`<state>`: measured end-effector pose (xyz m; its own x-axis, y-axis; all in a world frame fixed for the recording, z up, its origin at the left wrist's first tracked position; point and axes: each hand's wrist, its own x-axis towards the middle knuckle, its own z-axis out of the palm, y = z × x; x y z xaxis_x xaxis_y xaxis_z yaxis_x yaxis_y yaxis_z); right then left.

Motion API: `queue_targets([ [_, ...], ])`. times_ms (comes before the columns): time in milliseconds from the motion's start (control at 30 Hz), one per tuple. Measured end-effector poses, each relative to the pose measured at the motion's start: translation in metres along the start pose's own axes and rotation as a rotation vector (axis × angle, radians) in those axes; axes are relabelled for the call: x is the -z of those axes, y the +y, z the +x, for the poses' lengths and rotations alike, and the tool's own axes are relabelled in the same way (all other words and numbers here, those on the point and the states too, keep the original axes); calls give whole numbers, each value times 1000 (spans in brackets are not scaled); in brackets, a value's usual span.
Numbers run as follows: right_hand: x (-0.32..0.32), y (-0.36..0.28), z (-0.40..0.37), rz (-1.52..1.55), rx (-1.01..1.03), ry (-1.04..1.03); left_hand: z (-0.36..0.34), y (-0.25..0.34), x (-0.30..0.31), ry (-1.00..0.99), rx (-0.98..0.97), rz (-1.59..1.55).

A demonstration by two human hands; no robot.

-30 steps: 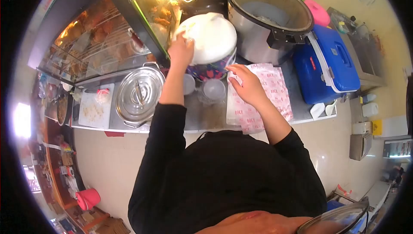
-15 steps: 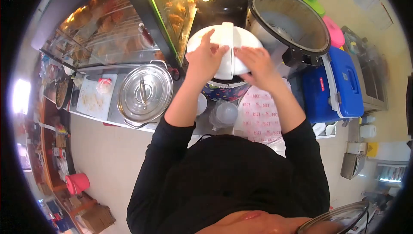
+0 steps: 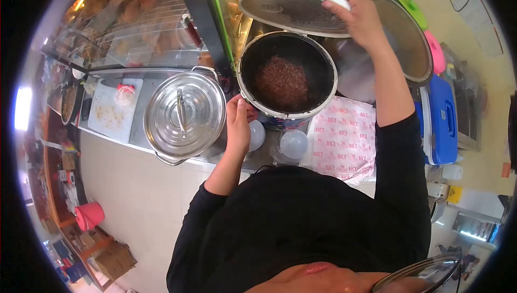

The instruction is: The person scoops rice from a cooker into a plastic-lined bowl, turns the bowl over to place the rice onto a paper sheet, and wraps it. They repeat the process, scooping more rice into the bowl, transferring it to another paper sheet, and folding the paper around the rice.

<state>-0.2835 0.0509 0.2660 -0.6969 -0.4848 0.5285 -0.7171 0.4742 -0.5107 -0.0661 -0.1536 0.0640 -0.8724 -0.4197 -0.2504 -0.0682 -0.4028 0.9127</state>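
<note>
Lid (image 3: pixel 296 12) now open, right hand (image 3: pixel 360 17) gripping it; left hand (image 3: pixel 239 121) at cooker rim (image 3: pixel 291 115), grip unclear.

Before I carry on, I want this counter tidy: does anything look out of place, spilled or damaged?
Crumbs lie scattered on the white cutting board, as if left unwiped. The steel pot looks oddly close to the counter's edge, its near handle apparently jutting over. I see no clear damage.
</note>
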Motion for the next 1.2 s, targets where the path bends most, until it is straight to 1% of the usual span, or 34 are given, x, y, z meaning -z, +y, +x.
queue_targets([
  [33,-1,11,10,24,-138,-12,0,-2,2,-25,26,-18],
  [100,8,22,35,69,-276,-88,-4,-5,4,-81,74,-48],
  [133,14,24,49,44,-285,-156,-7,2,-5,-34,91,-47],
  [200,24,26,73,-6,-301,-287,-2,4,-1,-63,130,-45],
  [233,24,28,82,15,-291,-270,0,6,-2,-79,147,-44],
  [267,23,30,88,38,-284,-251,2,9,-5,-36,145,-28],
  [300,23,32,92,62,-281,-230,3,10,-3,-39,146,-29],
  [400,19,38,96,-114,-259,-128,5,15,-3,-33,133,0],
  [500,26,12,90,-227,-219,-164,1,11,-3,-17,123,-19],
  [533,24,11,84,-202,-193,-50,-4,13,-5,-15,139,-32],
  [600,13,15,66,-143,-147,173,-15,13,-3,-85,76,-16],
  [700,21,-12,22,-286,-79,364,-36,14,-1,-212,17,50],
  [733,23,-8,7,-357,48,424,-43,14,0,-259,16,84],
  [800,16,-8,-28,-277,142,535,-58,13,-2,-325,59,114],
  [833,13,-13,-53,-243,207,539,-63,8,-1,-375,53,166],
  [867,8,-20,-80,-190,171,527,-69,5,0,-415,59,228],
  [933,-5,-19,-138,-223,202,621,-79,5,-6,-534,65,327],
  [1000,-7,-20,-206,-141,102,609,-85,5,-6,-669,56,420],
  [1033,-2,-22,-242,-198,36,613,-89,8,-10,-727,28,458],
  [1067,3,-22,-279,-212,-30,628,-89,3,-9,-761,57,443],
  [1133,29,-12,-346,-347,-124,687,-92,-1,-9,-797,107,448],
  [1167,42,1,-375,-519,-159,913,-94,-2,-11,-805,128,460],
  [1200,66,10,-403,-460,-292,1054,-94,-4,-18,-806,145,470],
])
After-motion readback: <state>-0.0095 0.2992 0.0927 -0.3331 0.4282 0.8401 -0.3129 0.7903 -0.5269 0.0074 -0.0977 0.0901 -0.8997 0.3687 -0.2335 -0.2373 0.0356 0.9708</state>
